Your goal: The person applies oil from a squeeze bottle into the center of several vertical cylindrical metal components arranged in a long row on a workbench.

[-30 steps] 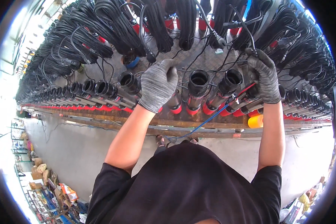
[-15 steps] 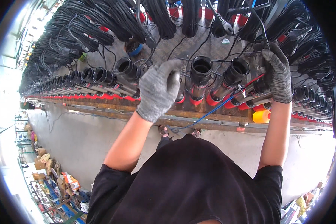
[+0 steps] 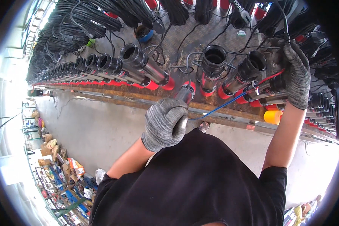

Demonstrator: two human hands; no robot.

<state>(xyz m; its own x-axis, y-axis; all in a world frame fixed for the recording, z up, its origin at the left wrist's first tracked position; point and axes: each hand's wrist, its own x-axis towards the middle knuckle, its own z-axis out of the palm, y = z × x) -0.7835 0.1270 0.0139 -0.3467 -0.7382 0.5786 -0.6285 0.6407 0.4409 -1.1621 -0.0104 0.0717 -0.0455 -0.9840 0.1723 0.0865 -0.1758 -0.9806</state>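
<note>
My left hand (image 3: 165, 123), in a grey knit glove, is closed around a metal cylinder (image 3: 184, 94) with a red end. The cylinder tilts over the bench's front edge, its red end pointing away from me. My gloved right hand (image 3: 298, 77) is raised at the right, its fingers curled around something dark that they mostly hide. A black cord (image 3: 286, 22) runs up from that hand. A thin red and blue line (image 3: 231, 101) stretches from beside it toward the front edge. Between my hands stand black-topped cylinders (image 3: 214, 67) with red bases.
More such cylinders (image 3: 109, 64) line the bench front on both sides. Bundled black cables (image 3: 173, 13) fill the back. A blue bowl (image 3: 144, 34) stands among loose wires. At the right front edge lies a yellow-orange object (image 3: 273, 117). Boxes and bags (image 3: 51, 150) sit at lower left.
My left hand has come down toward me and closed on a cylinder, which now tilts over the bench edge. The right hand stays closed; the view has shifted somewhat.
</note>
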